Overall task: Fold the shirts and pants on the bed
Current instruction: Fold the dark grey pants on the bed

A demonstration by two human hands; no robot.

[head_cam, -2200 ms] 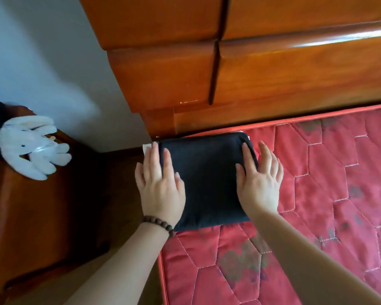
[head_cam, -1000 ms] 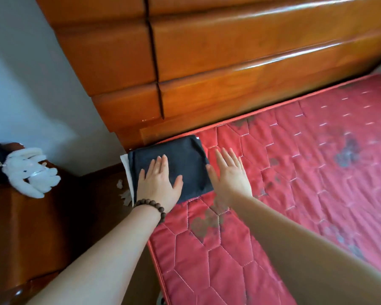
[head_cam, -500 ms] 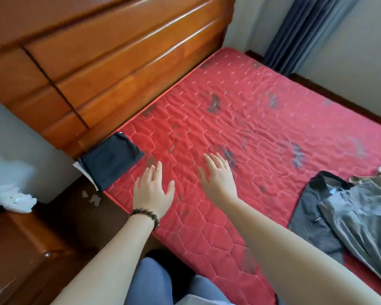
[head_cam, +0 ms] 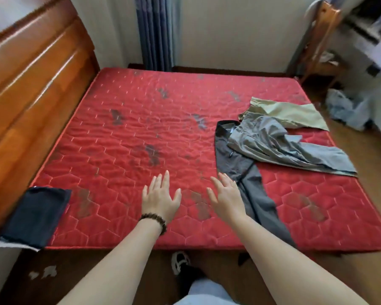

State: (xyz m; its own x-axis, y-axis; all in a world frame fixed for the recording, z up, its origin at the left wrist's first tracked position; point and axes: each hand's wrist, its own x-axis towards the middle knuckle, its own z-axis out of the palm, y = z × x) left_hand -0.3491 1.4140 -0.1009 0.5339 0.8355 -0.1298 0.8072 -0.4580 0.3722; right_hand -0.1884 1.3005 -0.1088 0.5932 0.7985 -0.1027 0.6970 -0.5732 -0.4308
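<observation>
Mattress: red quilted cloth stitched in hexagons, with dark smudged patches; piped edge, rounded corners.
Folded garment: dark, flat, matte rectangle at the near left corner of the mattress, beside the headboard; a white edge shows under its near end, which slightly overhangs the mattress edge.
Dark shirt: charcoal, thin cloth, spread long and narrow from mid-mattress toward the near edge, right of centre; collar end farthest from the person.
Grey pants: smooth, creased cloth, lying over the upper part of the dark shirt and reaching to the right edge.
Khaki pants: pale olive, flat, near the right edge, partly under the grey pants.
Left hand: palm down over the mattress near its near edge, fingers straight and spread, holding nothing; brown bead bracelet on the wrist.
Right hand: palm down, fingers loosely spread, empty; its outer edge is just beside the dark shirt, contact cannot be told.
Headboard: glossy orange-brown wood in stepped horizontal bands along the left edge.
Curtain: blue-grey vertical pleats at the far wall.
Chair: wooden, past the far right corner.
</observation>
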